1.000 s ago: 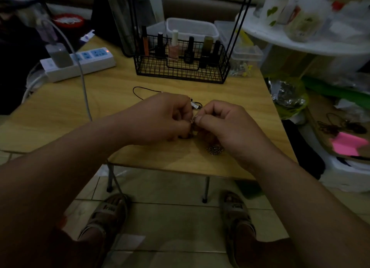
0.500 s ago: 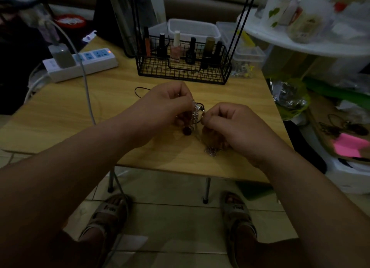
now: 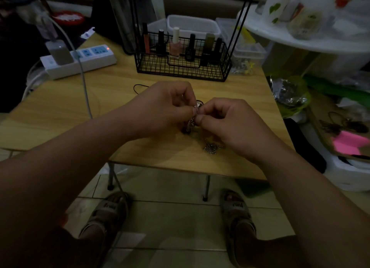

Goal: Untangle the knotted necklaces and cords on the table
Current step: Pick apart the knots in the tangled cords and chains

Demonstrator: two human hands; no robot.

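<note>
Above the table (image 3: 60,111), both hands apparently pinch the chain (image 3: 192,120).

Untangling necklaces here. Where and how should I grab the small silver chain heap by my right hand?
Take the chain heap from above, on its near side, with a fingertip pinch: it lies flat and bunched on the table, and the right hand hangs over its far side.

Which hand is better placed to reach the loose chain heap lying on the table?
Right, probably. The right hand pinches the knotted chain, and the loose chain heap lies on the table close beside it. The left hand pinches the same knot from the other side, farther from the heap.
</note>
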